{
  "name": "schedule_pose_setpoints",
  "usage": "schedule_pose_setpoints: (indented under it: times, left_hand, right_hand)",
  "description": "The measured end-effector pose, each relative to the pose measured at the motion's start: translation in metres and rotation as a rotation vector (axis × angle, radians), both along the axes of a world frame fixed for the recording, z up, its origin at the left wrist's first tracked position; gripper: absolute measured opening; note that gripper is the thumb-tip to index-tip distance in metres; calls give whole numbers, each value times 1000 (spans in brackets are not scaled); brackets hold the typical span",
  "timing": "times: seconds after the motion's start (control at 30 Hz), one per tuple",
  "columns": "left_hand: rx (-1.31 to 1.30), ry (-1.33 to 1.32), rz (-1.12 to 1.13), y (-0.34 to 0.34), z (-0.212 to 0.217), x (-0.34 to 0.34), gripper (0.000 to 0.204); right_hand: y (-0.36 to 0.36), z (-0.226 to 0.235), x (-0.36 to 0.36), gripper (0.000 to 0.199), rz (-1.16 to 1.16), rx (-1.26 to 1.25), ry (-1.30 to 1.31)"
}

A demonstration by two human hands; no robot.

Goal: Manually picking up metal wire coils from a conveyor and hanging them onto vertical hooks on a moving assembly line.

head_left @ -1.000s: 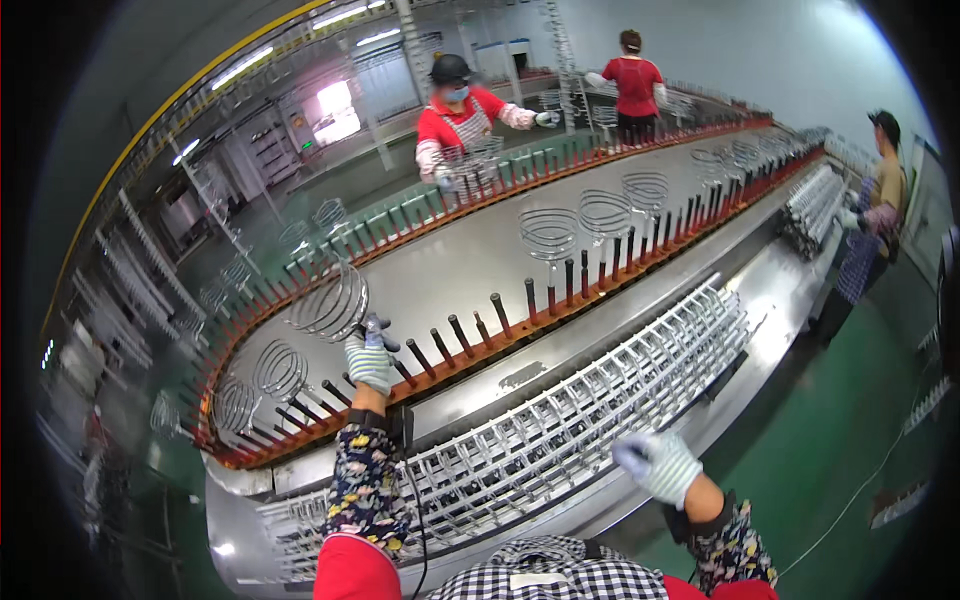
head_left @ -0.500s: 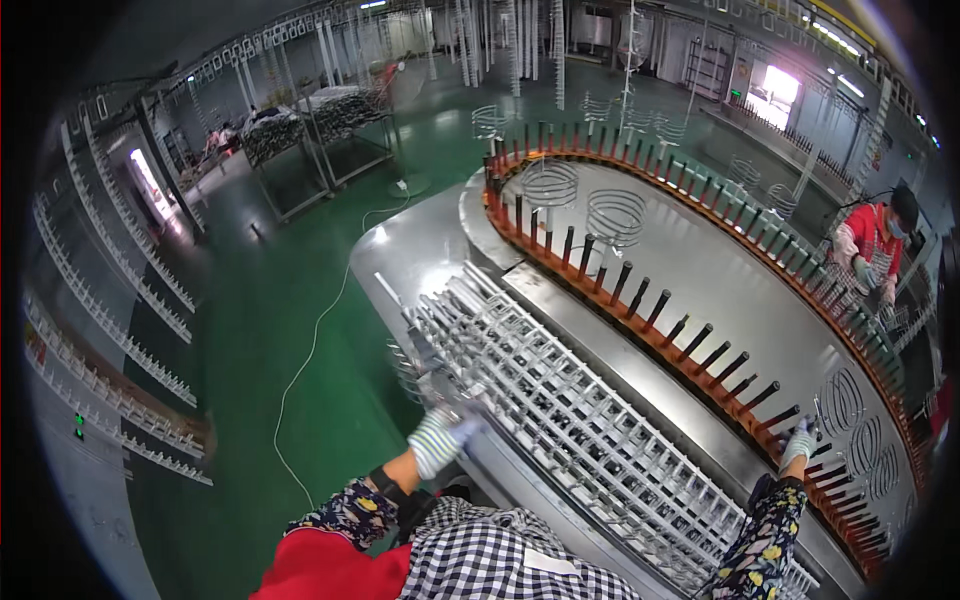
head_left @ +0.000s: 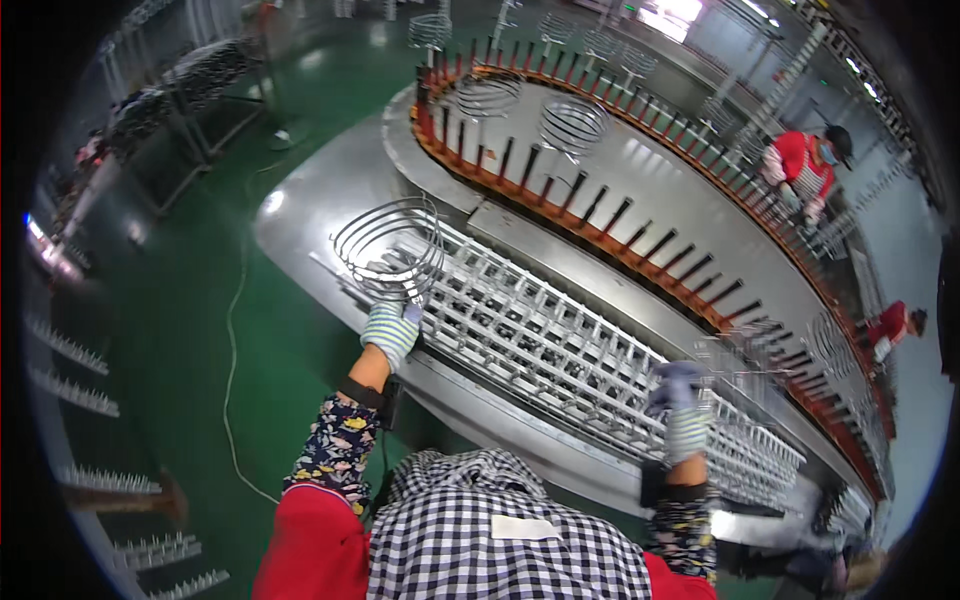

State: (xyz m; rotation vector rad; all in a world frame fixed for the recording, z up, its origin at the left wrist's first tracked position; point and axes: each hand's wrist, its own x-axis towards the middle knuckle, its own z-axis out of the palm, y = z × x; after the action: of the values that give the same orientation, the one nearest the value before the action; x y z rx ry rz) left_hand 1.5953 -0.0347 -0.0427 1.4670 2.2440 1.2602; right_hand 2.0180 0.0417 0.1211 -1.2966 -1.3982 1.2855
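Observation:
A round rack of thin wire rings [head_left: 390,245] is gripped at its lower end by my left hand [head_left: 392,328], in a striped glove with its fingers closed. The rings stand above the near-left end of a stack of white metal racks [head_left: 540,345] with rows of short pegs. Over the right part of that stack is my right hand [head_left: 684,412], gloved and smeared by motion. Blurred wires [head_left: 745,360] show just right of its fingers; whether it holds them I cannot make out.
Beyond the stack, an oval conveyor with an orange edge [head_left: 560,208] carries upright dark posts and several wire ring racks [head_left: 574,125]. A metal table [head_left: 310,190] bears the stack. Two people in red [head_left: 800,165] are at the conveyor's far side. A cord [head_left: 232,350] crosses the green floor.
My right hand has left the conveyor posts and come left over the stack. The ring rack in my left hand has risen from beside the table edge into plain view. The whole view has turned.

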Motion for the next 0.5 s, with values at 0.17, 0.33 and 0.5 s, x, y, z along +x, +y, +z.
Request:
schedule_pose_setpoints:
  times: [0.17,0.33,0.5]
  left_hand:
    - [-61,-11,-87,10,26,13,20]
    - [45,186,-129,-3,-4,-3,20]
    - [-266,96,-154,-14,46,9,26]
  right_hand:
    - [-58,-31,-121,32,56,-131,233]
    - [-62,-88,-168,26,90,-97,-24]
    - [-70,-107,-170,20,81,704,-959]
